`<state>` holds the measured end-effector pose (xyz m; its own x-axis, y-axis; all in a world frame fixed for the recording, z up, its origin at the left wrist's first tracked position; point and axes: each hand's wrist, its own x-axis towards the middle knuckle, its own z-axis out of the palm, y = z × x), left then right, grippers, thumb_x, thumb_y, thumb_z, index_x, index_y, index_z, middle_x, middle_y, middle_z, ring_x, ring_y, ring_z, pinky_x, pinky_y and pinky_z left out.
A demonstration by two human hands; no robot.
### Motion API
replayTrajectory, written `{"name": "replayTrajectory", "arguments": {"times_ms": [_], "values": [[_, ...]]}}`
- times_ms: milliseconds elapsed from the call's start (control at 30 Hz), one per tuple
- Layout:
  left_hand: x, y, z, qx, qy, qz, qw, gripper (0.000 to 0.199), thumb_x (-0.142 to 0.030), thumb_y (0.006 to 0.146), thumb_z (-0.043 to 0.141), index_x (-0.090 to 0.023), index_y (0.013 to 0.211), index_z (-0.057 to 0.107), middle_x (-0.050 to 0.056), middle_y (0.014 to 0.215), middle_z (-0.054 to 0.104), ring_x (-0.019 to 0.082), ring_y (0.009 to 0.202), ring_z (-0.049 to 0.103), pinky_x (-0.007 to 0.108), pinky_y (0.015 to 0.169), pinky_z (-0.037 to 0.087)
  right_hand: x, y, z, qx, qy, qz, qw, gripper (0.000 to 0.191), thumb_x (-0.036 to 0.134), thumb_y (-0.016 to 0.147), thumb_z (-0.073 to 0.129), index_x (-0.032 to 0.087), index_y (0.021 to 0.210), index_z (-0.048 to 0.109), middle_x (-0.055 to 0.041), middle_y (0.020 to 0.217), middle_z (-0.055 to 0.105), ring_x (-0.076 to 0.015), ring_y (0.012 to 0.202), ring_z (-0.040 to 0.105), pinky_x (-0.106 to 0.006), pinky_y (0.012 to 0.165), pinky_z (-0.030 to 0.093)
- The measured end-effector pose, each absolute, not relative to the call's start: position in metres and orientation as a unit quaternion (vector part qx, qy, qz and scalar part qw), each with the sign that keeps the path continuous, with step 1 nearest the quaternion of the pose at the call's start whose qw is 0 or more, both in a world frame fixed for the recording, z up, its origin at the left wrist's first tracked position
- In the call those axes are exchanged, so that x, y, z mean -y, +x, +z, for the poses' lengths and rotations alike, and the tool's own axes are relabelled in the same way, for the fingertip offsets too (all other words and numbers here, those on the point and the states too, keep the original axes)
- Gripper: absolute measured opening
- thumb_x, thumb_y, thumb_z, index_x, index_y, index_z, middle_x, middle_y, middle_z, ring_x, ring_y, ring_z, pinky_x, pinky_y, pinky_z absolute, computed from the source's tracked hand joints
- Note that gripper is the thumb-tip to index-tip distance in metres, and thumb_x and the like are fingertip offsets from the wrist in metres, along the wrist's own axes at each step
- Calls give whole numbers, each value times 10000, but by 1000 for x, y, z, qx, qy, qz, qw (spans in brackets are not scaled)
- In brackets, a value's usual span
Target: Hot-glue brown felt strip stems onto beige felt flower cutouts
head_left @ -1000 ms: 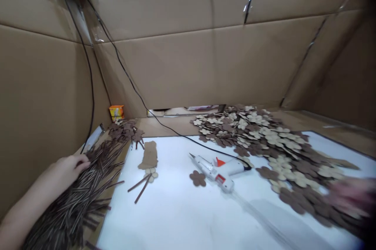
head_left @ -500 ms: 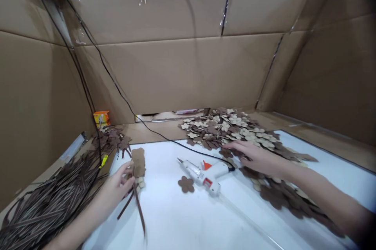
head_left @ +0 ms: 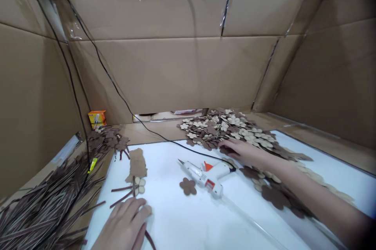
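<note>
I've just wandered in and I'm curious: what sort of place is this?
Probably a small handcraft workstation: a glue gun lies on a white board, beside a heap of flower-shaped cutouts, with brown strips piled opposite and cardboard walls around.

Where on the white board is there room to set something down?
Bare: between the brown scrap and the glue gun, and between the left hand and the glue stick. Crowded: flower pile, right; strip heap, left.
</note>
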<state>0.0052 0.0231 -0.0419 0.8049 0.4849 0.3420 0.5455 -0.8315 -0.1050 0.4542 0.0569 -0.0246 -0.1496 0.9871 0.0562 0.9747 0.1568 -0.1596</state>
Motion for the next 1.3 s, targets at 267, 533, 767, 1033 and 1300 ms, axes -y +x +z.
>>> {"name": "replayTrajectory", "arguments": {"times_ms": [267, 533, 767, 1033, 1300], "values": [[-21, 5, -37, 251, -948, -182, 74, 292, -43, 706, 459, -176, 888, 643, 79, 891, 694, 212, 781, 666, 300, 680, 572, -44, 444, -21, 755, -648, 80, 57, 249, 395, 756, 528, 175, 811, 630, -94, 930, 607, -222, 894, 562, -360, 821, 439], [-15, 0, -42, 315, -929, -195, -6, 338, -37, 740, 430, -212, 952, 626, 60, 962, 672, 211, 860, 647, 329, 755, 549, -32, 440, 31, 677, -721, 18, 149, 183, 390, 787, 450, 221, 722, 476, -64, 683, 592, -207, 620, 519, -336, 582, 407], [-15, -3, -42, 276, -921, -212, -174, 384, -49, 802, 377, -232, 1101, 534, 45, 1118, 597, 142, 1017, 571, 225, 896, 445, -20, 302, 24, 826, -520, 166, 142, 187, 383, 856, 477, 214, 860, 559, -4, 802, 656, -142, 699, 595, -231, 603, 450], [-18, 1, -27, 474, -852, -199, -104, 220, -350, 817, 503, -172, 930, 567, 88, 934, 594, 273, 925, 530, 416, 786, 446, -18, 255, 11, 882, -454, -15, 123, 167, 247, 873, 473, 226, 962, 613, -71, 1081, 611, -255, 990, 492, -409, 814, 334], [-21, 15, -23, 461, -879, -95, -69, 186, -104, 830, 422, -155, 793, 596, 91, 898, 616, 276, 922, 507, 401, 757, 420, -16, 326, 11, 862, -499, 44, 78, 324, 176, 871, 330, 235, 1097, 555, -83, 1133, 563, -224, 1020, 515, -355, 836, 414]]}}
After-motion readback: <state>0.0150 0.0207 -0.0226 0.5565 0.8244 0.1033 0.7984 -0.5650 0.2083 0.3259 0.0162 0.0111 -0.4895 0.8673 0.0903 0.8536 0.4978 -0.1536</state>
